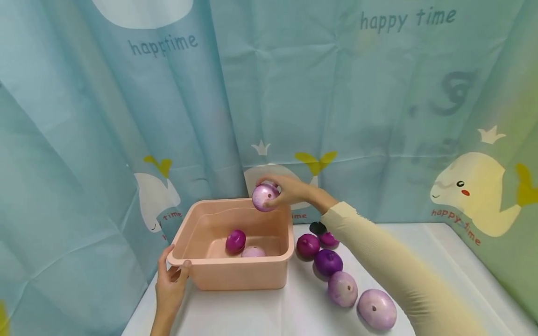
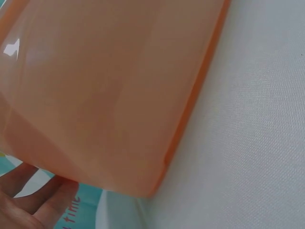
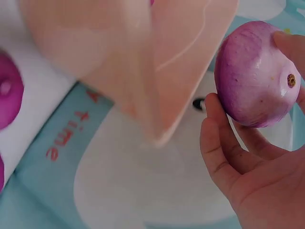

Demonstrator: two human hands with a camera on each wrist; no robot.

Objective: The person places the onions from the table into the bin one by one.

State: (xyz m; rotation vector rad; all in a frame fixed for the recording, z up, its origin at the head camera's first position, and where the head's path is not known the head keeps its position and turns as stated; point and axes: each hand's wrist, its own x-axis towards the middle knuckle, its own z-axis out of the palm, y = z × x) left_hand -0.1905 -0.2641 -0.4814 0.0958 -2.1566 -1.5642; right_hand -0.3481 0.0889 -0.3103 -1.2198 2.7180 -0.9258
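Observation:
My right hand [image 1: 290, 190] grips a pale purple onion [image 1: 262, 198] between thumb and fingers, raised over the back right rim of a peach plastic bin [image 1: 239, 275]. In the right wrist view the onion [image 3: 255, 76] shows a brown scar on its side, and the fingers curve beneath it. My left hand [image 1: 171, 284] holds the bin's near left corner, thumb at the front rim and fingers round the left side. Inside the bin lie a magenta onion [image 1: 235, 241] and a pale onion [image 1: 253, 252], the latter partly hidden by the front wall.
Right of the bin, several onions form a row on the white table [image 1: 235, 312]: a magenta one [image 1: 308, 246], a dark purple one [image 1: 328, 262] and pale ones [image 1: 377, 309] nearer. A blackish round thing [image 1: 317, 228] sits behind them. A blue curtain [image 1: 286, 102] hangs behind.

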